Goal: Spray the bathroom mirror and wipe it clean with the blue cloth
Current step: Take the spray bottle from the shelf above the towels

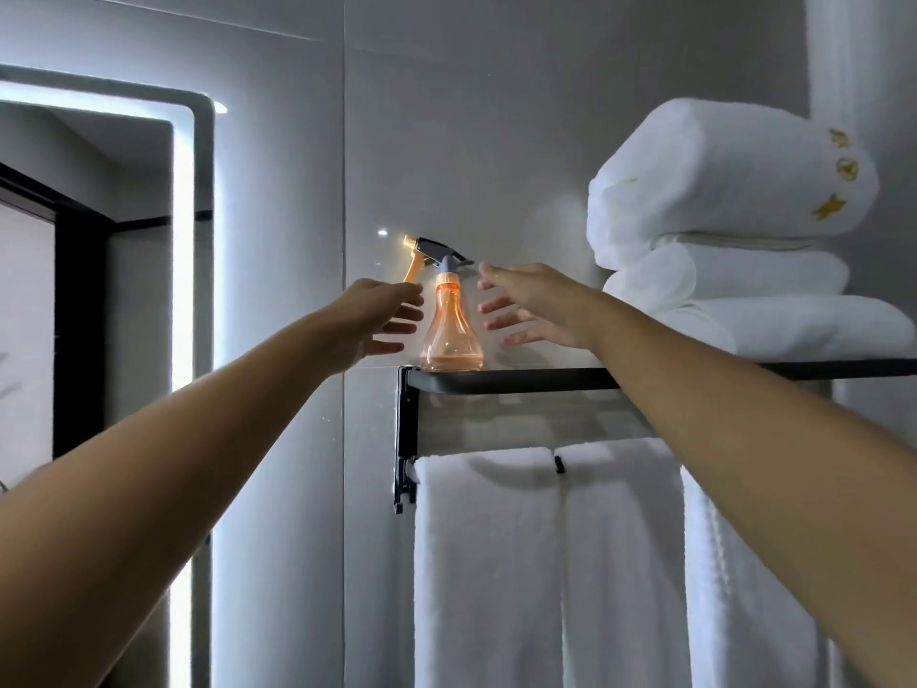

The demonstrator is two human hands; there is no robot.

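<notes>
An orange see-through spray bottle (451,330) with a grey trigger head stands upright at the left end of a black wall shelf (521,378). My left hand (382,317) is stretched out just left of the bottle, fingers relaxed, holding nothing. My right hand (528,310) is stretched out just right of the bottle, fingers spread, also holding nothing. Neither hand touches the bottle. The lit bathroom mirror (89,240) hangs on the wall at the far left. No blue cloth is in view.
Rolled and folded white towels (729,230) are stacked on the shelf's right part. More white towels (546,563) hang from the rail under the shelf. Grey tiled wall lies behind everything.
</notes>
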